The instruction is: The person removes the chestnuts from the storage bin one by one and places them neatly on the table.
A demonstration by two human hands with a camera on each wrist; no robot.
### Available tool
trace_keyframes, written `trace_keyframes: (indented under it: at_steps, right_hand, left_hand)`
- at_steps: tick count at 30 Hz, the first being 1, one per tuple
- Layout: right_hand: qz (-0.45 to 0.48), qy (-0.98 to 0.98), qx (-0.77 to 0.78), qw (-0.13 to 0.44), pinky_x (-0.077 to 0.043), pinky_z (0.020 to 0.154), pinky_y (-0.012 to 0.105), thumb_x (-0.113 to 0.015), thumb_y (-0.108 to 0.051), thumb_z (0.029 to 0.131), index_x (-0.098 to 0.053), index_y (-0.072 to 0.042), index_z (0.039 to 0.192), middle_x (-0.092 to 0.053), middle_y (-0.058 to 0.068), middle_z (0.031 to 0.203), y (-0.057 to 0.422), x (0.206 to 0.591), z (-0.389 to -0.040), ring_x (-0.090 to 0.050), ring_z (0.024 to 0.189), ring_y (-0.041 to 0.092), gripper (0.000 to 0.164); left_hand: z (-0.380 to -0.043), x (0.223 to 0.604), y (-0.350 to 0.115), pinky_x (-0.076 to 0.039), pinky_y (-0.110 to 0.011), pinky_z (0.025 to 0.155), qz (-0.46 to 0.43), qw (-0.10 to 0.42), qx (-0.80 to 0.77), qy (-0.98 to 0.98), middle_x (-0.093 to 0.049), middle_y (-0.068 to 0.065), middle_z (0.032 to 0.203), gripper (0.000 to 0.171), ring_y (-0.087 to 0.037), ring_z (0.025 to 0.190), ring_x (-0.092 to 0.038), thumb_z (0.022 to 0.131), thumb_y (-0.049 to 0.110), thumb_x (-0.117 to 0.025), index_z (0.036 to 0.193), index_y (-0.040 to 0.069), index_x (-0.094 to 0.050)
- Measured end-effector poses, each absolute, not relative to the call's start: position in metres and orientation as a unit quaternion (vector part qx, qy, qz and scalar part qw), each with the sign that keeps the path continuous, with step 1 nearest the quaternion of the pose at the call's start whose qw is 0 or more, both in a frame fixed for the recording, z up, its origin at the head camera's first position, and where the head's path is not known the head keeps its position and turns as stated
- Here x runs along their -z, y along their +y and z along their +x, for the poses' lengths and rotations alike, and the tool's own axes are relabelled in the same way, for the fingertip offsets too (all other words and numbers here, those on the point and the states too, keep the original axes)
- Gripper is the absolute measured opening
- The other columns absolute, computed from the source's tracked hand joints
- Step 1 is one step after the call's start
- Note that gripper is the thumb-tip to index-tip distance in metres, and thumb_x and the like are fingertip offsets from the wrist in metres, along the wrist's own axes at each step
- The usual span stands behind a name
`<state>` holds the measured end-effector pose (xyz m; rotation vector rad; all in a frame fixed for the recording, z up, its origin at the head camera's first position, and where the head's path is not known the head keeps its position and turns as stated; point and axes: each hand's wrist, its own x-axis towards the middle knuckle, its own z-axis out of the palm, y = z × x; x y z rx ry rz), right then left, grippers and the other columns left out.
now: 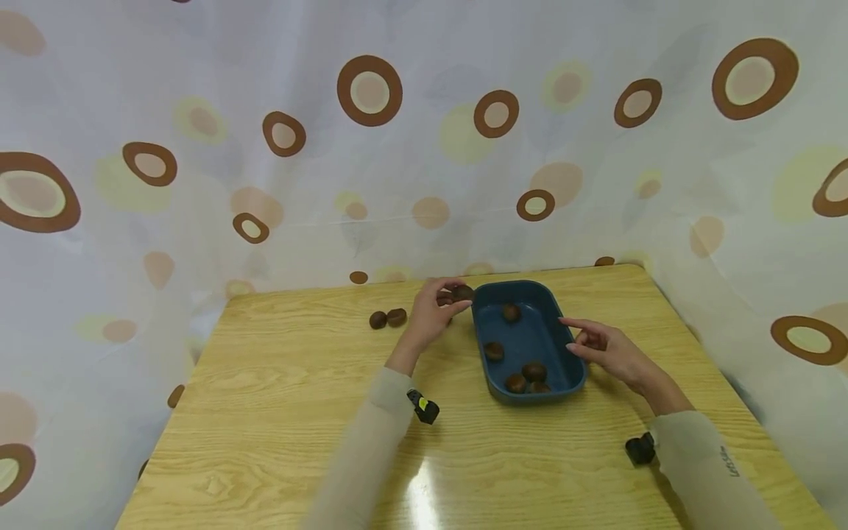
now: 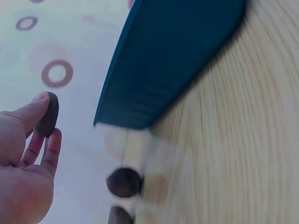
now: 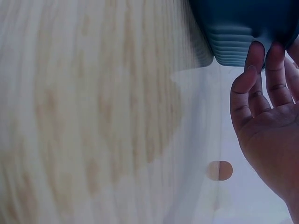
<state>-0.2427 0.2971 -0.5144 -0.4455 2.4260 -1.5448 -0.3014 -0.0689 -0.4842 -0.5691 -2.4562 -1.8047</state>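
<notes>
My left hand (image 1: 430, 313) pinches a brown chestnut (image 2: 48, 116) between thumb and fingers, at the left rim of a dark blue rectangular tub (image 1: 489, 396). Inside the tub lie several chestnuts, three of them bunched at the near end, with one chestnut (image 1: 493, 351) by the left wall and another chestnut (image 1: 510, 313) farther back. On the opposite side, my right hand (image 1: 609, 352) rests its fingertips at the tub's right rim, fingers loosely bent. The right wrist view shows those fingers (image 3: 254, 58) against the tub's outer wall.
Two chestnuts (image 1: 397, 317) lie side by side on the wooden table (image 1: 278, 412), left of my left hand. A patterned white curtain (image 1: 411, 169) hangs behind the table and along its sides. Each sleeve carries a small black wrist camera (image 1: 424, 407).
</notes>
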Motion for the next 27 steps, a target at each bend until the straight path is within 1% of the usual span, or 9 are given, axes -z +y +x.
trace_keyframes:
  at_steps: [8,14,18,23,27]
  right_hand:
    - [-0.148,0.831,0.524,0.112,-0.051,0.069,0.033,-0.062,-0.023,0.106,-0.042,-0.006,0.158,-0.064,0.009,0.096,0.299,0.512,-0.242,-0.059,0.077,0.017,0.058]
    - [-0.15,0.831,0.523,0.115,-0.051,0.07,0.033,-0.062,-0.023,0.106,-0.041,-0.007,0.158,-0.065,0.008,0.096,0.297,0.515,-0.243,-0.059,0.079,0.016,0.059]
    - [-0.152,0.83,0.525,0.115,-0.051,0.071,0.033,-0.062,-0.023,0.106,-0.042,-0.007,0.158,-0.064,0.007,0.097,0.297,0.516,-0.242,-0.059,0.079,0.016,0.059]
    - [-0.151,0.831,0.524,0.111,-0.051,0.069,0.033,-0.062,-0.022,0.106,-0.042,-0.005,0.158,-0.064,0.009,0.097,0.298,0.514,-0.241,-0.059,0.078,0.016,0.058]
    - [-0.154,0.831,0.524,0.11,-0.052,0.07,0.033,-0.062,-0.022,0.106,-0.042,-0.005,0.158,-0.064,0.01,0.097,0.297,0.513,-0.242,-0.059,0.078,0.017,0.058]
  left_hand:
    - [-0.3,0.49,-0.114,-0.053,-0.041,0.105,-0.145,0.033,0.576,-0.803,-0.055,-0.011,0.138,0.041,-0.029,0.122,-0.062,0.098,0.022,-0.074,0.137,0.011,-0.064]
    - [-0.298,0.494,-0.152,-0.052,-0.044,0.107,-0.09,0.04,0.572,-0.815,-0.051,-0.015,0.14,0.043,-0.034,0.124,-0.06,0.098,0.018,-0.074,0.138,0.006,-0.063]
    - [-0.296,0.498,-0.174,-0.052,-0.045,0.107,-0.055,0.048,0.566,-0.821,-0.051,-0.018,0.143,0.041,-0.036,0.124,-0.059,0.097,0.016,-0.075,0.135,0.005,-0.064]
    - [-0.298,0.503,-0.195,-0.051,-0.045,0.108,-0.031,0.058,0.56,-0.826,-0.049,-0.02,0.143,0.041,-0.037,0.124,-0.059,0.098,0.015,-0.074,0.135,0.003,-0.063]
    - [-0.298,0.505,-0.211,-0.05,-0.045,0.109,-0.01,0.061,0.567,-0.822,-0.046,-0.02,0.144,0.042,-0.037,0.125,-0.057,0.099,0.015,-0.073,0.137,0.003,-0.062]
